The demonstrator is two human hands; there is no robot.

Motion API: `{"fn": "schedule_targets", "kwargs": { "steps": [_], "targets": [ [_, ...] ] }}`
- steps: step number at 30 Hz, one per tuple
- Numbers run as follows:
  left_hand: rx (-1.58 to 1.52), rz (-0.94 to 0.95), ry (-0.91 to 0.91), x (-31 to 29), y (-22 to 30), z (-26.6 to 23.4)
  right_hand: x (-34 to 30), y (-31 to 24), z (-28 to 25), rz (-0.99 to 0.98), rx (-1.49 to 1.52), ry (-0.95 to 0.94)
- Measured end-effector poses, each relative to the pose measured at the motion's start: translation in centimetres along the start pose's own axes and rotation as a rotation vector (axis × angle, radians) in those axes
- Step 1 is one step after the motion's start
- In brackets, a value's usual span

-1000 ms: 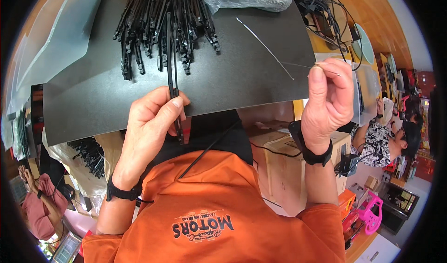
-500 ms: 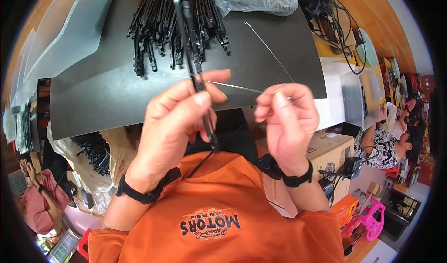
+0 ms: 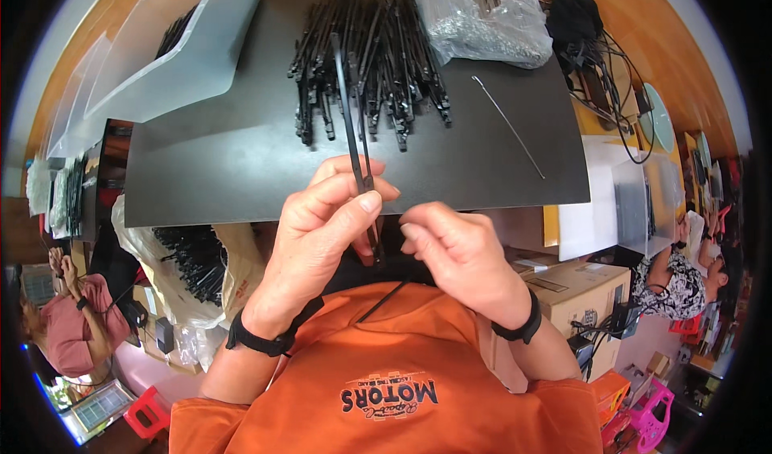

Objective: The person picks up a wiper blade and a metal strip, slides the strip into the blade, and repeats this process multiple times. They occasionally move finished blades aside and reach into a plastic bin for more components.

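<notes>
My left hand [image 3: 310, 233] is closed around a long slim black strip [image 3: 347, 104], which looks like part of a wiper blade. The strip stands tilted up over the table edge, its lower end near my shirt. Beside it, my right hand [image 3: 466, 253] is closed, thumb against the curled fingers. Whatever it pinches cannot be made out. A heap of similar black strips [image 3: 310, 92] lies behind my left hand on the dark table [image 3: 209, 168]. Further right on the table lies a thin metal rod [image 3: 512, 132] with a looped end.
A clear plastic bag [image 3: 490, 32] of thin metal pieces stands at the back. Left are a translucent bin [image 3: 173, 64] and, below the table edge, a bag of black strips [image 3: 193, 273]. A cardboard box [image 3: 579, 289] stands right. People sit at both sides.
The view has shifted, so the table sits further right and lower. My right hand has come closer to my left; the thin metal strip between them no longer shows.
</notes>
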State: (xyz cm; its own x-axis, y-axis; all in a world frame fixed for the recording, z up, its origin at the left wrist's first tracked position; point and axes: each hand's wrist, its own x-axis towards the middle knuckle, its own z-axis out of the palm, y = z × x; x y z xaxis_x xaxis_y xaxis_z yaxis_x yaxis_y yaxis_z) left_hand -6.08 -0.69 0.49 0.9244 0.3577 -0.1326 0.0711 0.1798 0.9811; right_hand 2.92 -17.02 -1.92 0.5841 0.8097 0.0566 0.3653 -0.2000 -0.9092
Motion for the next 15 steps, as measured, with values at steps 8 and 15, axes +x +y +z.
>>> {"fn": "schedule_targets", "kwargs": {
  "steps": [8,15],
  "targets": [
    [-0.021,-0.073,0.042,0.1,0.7,-1.8,0.8,0.0,-0.5,0.227,0.804,0.144],
    [-0.079,-0.082,0.029,0.1,0.4,-2.1,2.4,0.0,0.2,0.168,0.857,0.146]
  ]
}}
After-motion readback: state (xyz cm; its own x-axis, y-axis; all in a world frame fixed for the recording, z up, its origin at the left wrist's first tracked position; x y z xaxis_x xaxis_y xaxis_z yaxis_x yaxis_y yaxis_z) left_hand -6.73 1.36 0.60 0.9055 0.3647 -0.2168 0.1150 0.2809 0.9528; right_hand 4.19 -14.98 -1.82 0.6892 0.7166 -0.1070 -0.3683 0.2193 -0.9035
